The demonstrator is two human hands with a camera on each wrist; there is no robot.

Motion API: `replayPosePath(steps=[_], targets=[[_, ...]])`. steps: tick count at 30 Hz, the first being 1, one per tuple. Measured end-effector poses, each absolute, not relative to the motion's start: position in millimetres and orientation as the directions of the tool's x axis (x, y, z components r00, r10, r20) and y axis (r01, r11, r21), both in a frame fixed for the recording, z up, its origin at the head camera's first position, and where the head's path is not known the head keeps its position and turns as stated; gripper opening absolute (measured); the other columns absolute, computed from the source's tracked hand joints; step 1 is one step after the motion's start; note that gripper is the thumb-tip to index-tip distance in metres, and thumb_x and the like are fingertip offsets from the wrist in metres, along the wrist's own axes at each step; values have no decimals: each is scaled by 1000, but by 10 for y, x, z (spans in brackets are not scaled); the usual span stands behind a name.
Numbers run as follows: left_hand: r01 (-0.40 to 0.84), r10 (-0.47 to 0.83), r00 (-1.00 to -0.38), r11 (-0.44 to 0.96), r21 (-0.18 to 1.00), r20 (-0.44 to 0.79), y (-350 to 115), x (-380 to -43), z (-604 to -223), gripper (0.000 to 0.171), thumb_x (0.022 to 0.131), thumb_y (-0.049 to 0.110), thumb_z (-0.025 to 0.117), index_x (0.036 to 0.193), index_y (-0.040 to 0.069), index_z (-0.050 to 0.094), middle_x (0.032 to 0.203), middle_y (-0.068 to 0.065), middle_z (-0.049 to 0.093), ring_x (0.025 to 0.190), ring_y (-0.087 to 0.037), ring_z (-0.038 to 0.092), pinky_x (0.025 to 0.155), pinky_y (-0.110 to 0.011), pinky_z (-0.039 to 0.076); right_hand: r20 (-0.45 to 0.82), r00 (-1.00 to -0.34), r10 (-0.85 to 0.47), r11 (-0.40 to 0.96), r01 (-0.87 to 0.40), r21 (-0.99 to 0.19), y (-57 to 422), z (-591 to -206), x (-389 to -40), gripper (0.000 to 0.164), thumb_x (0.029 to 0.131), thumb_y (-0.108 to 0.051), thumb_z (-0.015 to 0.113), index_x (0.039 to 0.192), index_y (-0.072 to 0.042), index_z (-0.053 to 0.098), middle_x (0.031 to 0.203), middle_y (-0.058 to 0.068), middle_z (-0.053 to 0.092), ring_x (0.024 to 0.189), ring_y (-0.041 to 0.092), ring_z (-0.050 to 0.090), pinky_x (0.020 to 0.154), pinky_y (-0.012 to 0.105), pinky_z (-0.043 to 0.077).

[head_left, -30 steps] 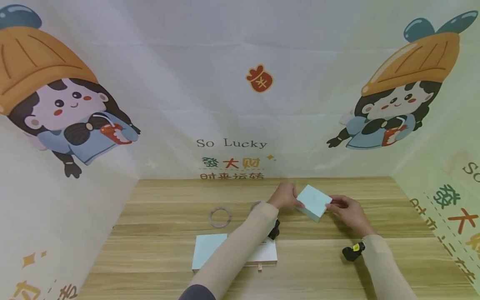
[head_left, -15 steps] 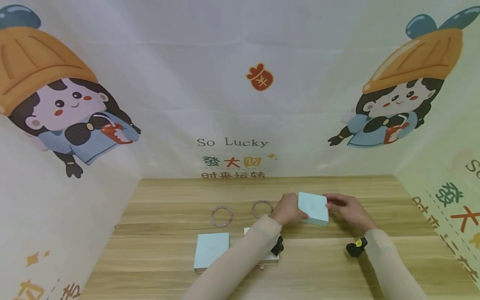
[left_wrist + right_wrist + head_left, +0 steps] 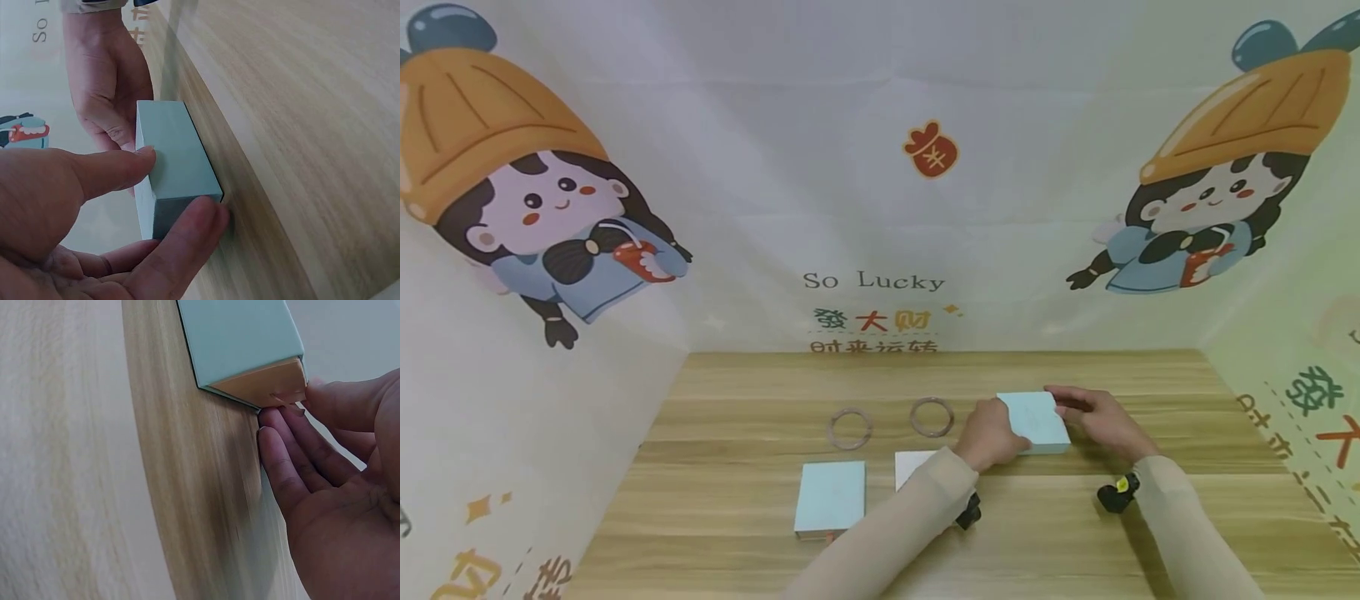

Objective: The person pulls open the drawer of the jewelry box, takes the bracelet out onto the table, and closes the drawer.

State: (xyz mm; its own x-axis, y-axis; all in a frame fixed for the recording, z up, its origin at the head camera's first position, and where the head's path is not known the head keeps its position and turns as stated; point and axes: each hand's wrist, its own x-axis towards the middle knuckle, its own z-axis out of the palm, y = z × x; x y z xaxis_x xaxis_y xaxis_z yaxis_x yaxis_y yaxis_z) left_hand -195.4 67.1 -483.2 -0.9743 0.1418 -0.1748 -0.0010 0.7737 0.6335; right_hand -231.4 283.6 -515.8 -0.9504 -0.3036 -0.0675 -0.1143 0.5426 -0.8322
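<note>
A pale blue drawer box (image 3: 1041,421) lies flat on the table at right of centre. My left hand (image 3: 988,433) grips its left end, thumb on the near side in the left wrist view. At the opposite end my right hand (image 3: 1101,421) holds the box by its edge. The right wrist view shows a peach inner drawer (image 3: 262,384) flush in the sleeve. A small ribbon tab (image 3: 289,405) hangs there between my thumb and fingertips.
Two thin pinkish bangles (image 3: 850,448) lie left of the hands. A second blue drawer box (image 3: 831,496) sits in front of them. My left forearm partly covers a white box (image 3: 912,465). Printed cloth walls (image 3: 760,208) enclose the wooden table (image 3: 737,417).
The box has been lowered from a tilted hold to lie flat on the table and turned squarer to me. Both hands stay on its ends.
</note>
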Motion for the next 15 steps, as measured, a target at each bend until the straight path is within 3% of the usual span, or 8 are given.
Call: replayPosePath(steps=[3,7,11,15], targets=[[21,150,-975,792,610,-161,667,-1950,-4833,45,81,27,87,111,0,67,102,-8,68,78,-13,56,71,-26,53,-70,-954,-293,559,-111,-822,2823,-5138,-2309,47,105,-21,58,148,-3,52,151,21,54,134,39,55,90,14,48],[71,174,-976,825,560,-132,644,-1951,-4823,41,81,32,86,103,1,69,97,-7,69,74,-12,55,65,-25,51,-71,-960,-270,592,-107,-799,2811,-5090,-2285,48,105,-25,59,147,-1,54,148,22,56,131,38,58,97,27,52],[96,180,-975,868,488,-129,622,-1952,-4768,57,83,43,84,116,2,65,97,-8,70,73,-15,60,61,-27,51,-81,-967,-240,597,-81,-798,2836,-5026,-2248,49,107,-28,56,143,4,54,138,26,62,118,34,66,93,34,56],[140,195,-974,917,373,-115,602,-1969,-4718,70,82,57,80,126,5,60,109,-10,68,93,-21,66,72,-31,55,-156,-963,-222,568,3,-823,2872,-4985,-2221,50,109,-28,51,139,11,53,124,27,68,100,23,72,84,32,61]])
